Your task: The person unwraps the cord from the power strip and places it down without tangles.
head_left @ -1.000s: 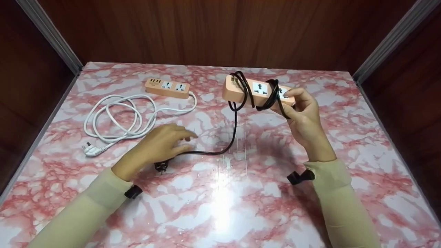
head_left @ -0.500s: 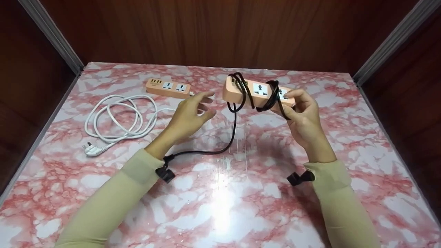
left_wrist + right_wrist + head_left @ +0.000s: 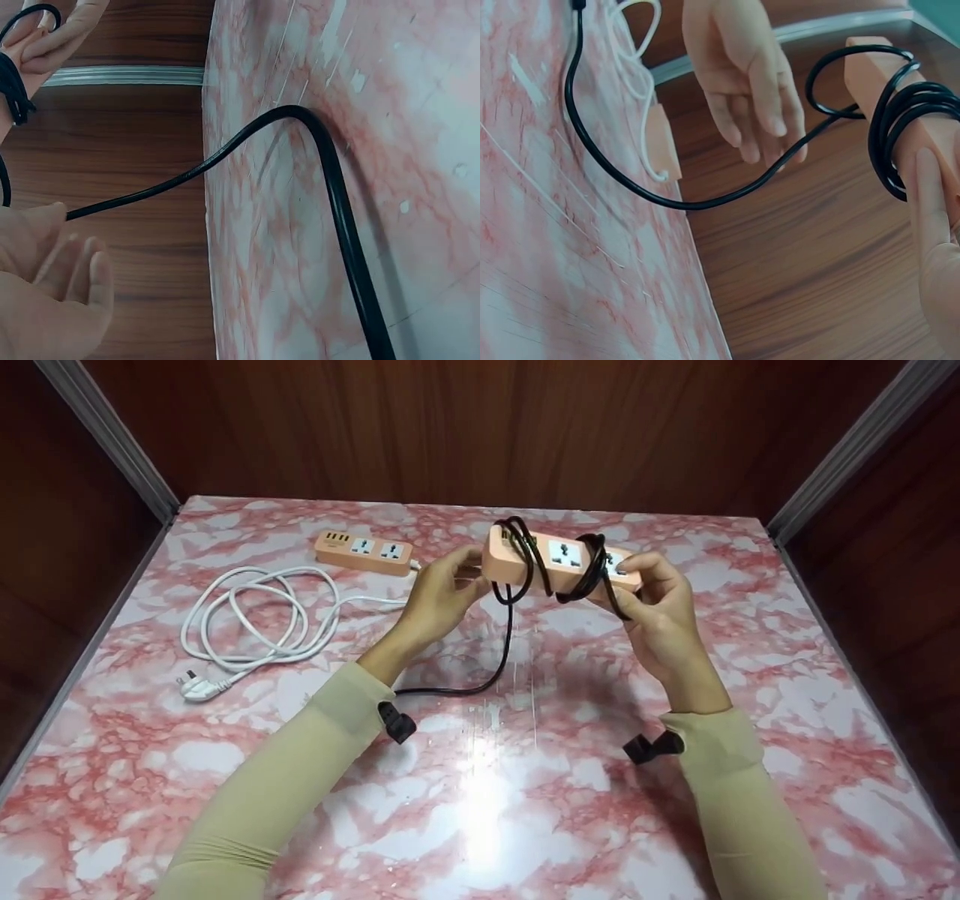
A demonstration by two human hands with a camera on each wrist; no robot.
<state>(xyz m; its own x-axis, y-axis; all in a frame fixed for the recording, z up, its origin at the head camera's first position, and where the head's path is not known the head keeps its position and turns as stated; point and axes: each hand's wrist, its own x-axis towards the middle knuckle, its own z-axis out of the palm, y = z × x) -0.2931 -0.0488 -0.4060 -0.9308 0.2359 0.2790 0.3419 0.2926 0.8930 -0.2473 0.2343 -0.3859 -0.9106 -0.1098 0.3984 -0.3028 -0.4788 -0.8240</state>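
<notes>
A peach power strip (image 3: 565, 553) with a black cord (image 3: 506, 645) looped round it is held above the table, tilted slightly. My right hand (image 3: 664, 607) grips its right end between thumb and fingers. My left hand (image 3: 442, 592) is raised by the strip's left end. In the right wrist view the left hand (image 3: 742, 67) has its fingers extended and holds nothing, and the cord's free length passes close to its fingertips. This length hangs from the strip and runs left along the table. In the head view its plug is hidden behind the left sleeve.
A second peach power strip (image 3: 364, 553) lies at the back left of the marbled table (image 3: 600, 825). Its white cable (image 3: 375, 599) is loosely coiled in front, ending in a white plug (image 3: 199, 688). Dark wooden panels (image 3: 480, 427) enclose the back and sides.
My left hand has moved right and up from beside the black plug to the left end of the held power strip. The right hand and the strip stay nearly still.
</notes>
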